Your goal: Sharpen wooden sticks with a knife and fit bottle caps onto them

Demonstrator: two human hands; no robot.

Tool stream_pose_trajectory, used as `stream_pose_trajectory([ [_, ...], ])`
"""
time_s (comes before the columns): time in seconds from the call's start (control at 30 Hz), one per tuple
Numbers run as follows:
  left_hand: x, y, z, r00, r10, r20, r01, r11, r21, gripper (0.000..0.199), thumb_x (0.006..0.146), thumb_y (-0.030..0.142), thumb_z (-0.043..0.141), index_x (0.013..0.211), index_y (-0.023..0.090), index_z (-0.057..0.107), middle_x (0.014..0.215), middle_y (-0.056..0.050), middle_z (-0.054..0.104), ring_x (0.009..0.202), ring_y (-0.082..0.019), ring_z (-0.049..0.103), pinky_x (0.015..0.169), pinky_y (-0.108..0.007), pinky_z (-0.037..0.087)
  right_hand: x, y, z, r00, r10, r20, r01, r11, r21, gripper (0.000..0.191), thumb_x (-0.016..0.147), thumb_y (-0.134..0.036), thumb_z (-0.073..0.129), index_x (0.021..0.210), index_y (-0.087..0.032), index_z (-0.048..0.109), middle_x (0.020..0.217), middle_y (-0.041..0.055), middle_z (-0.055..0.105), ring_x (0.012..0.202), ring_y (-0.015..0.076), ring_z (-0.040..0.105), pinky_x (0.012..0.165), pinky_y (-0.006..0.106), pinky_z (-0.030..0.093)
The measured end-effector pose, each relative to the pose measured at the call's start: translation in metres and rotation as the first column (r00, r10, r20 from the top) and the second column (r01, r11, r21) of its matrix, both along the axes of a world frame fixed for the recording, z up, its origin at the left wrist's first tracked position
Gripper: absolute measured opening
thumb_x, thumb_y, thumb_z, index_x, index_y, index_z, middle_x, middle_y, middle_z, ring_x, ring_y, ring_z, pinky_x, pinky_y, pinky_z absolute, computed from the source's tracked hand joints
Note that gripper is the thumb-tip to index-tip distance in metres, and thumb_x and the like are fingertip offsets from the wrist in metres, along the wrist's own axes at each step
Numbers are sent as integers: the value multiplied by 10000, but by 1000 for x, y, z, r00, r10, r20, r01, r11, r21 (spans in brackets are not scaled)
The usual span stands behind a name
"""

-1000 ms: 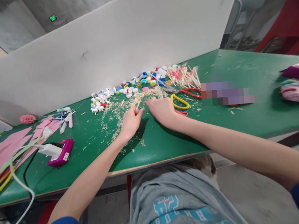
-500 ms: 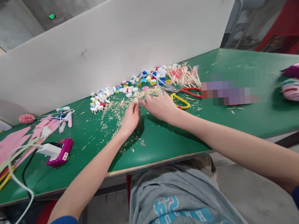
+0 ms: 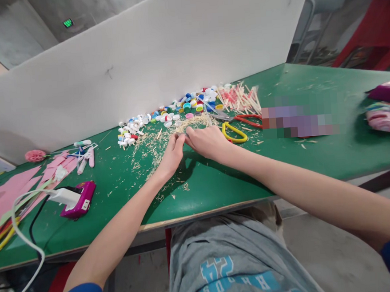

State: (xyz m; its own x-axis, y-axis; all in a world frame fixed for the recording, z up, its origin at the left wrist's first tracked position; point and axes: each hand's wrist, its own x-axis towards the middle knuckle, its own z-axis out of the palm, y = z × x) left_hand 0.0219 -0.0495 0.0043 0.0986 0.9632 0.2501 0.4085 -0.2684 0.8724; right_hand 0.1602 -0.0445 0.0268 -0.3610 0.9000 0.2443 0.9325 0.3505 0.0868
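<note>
My left hand [image 3: 172, 155] and my right hand [image 3: 208, 141] meet at their fingertips above the green table [image 3: 191, 195]. Both are closed in a pinch, and whatever lies between the fingers is too small to make out. Thin pale wood shavings [image 3: 145, 154] are scattered beside and behind my hands. Yellow-handled scissors [image 3: 239, 137] lie just right of my right hand, with red-handled scissors [image 3: 246, 117] behind them. Bottle caps [image 3: 187, 106] form a long heap by the partition. A bunch of wooden sticks [image 3: 241, 99] with pink parts rests at its right end.
On the left are pink sheets [image 3: 7, 192], a pink flower [image 3: 34, 156], glue-gun-like pink and white tools [image 3: 86, 157] and a magenta power socket [image 3: 80, 203] with a white cable. Purple and pink bundles [image 3: 388, 117] sit far right. A white partition [image 3: 148, 56] stands behind.
My hands have come closer together, and the fingertips now touch. The pale bit seen between them before is now hidden. Things on the table have not moved.
</note>
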Motion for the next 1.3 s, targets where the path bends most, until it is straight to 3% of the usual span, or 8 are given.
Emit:
stream_pose_trajectory([
  [0.37,0,2,-6,996,-63,57,60,997,50,156,977,332,473,910,192,461,869,-14,512,822,-110,504,805,-243,436,3,3,-1,1000,-9,8,10,1000,-19,394,965,-448,526,1223,-153,569,1052,67,637,885,160,629,779,360,548],
  [0.7,-7,3,-2,998,-36,-50,36,999,0,393,897,568,527,806,187,497,632,32,475,605,-112,446,629,-256,355,-3,-1,-2,999,-49,9,50,999,-15,381,958,-424,546,1226,-153,571,1082,71,632,908,163,628,782,358,552],
  [0.87,-7,2,1,994,16,-112,-17,1000,-9,388,899,544,543,748,189,502,563,44,456,562,-113,420,590,-259,304,-8,-5,-8,995,-104,5,104,995,-2,376,953,-412,559,1223,-152,573,1099,74,628,920,165,627,785,357,553],
  [1.07,-6,5,-2,978,96,-185,-92,995,31,485,898,516,561,597,202,346,540,51,364,537,-98,299,561,-276,202,-13,-5,-11,988,-155,-5,155,988,-3,372,948,-409,567,1210,-145,579,1104,80,626,930,168,625,786,355,551],
  [1.3,-7,4,-1,973,91,-210,-88,996,20,501,900,556,528,593,206,344,535,47,371,527,-101,316,559,-280,213,-13,-5,-13,985,-169,-19,169,986,-10,376,947,-414,567,1211,-145,578,1106,80,626,929,167,625,792,358,550],
])
